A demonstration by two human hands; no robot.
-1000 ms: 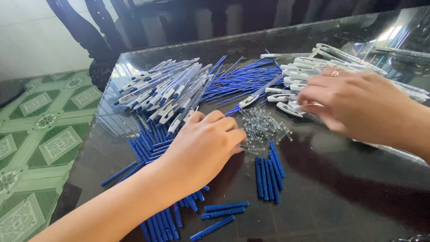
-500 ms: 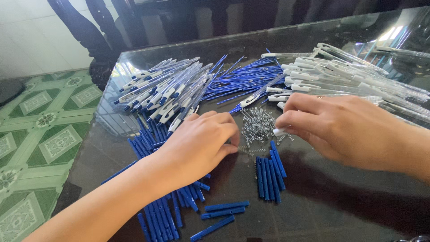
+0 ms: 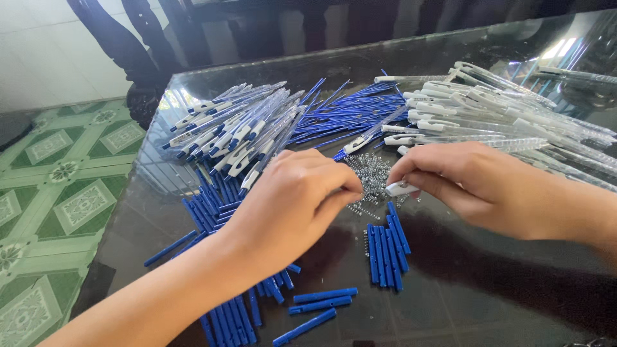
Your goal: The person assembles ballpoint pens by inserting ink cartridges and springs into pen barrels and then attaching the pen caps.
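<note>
Our right hand (image 3: 475, 183) pinches a clear pen barrel with a white clip (image 3: 402, 189) between thumb and fingers, just beside the heap of small metal springs (image 3: 373, 173) on the dark glossy table (image 3: 488, 295). Our left hand (image 3: 292, 205) curls over the edge of the springs (whether it holds one we cannot tell). Short blue plastic pieces (image 3: 385, 247) lie below, and assembled pens (image 3: 238, 132) lie behind.

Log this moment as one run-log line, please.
left hand: over small metal springs, grip hidden | right hand: pinching white pen barrel | blue pen parts: on dark glass table
</note>
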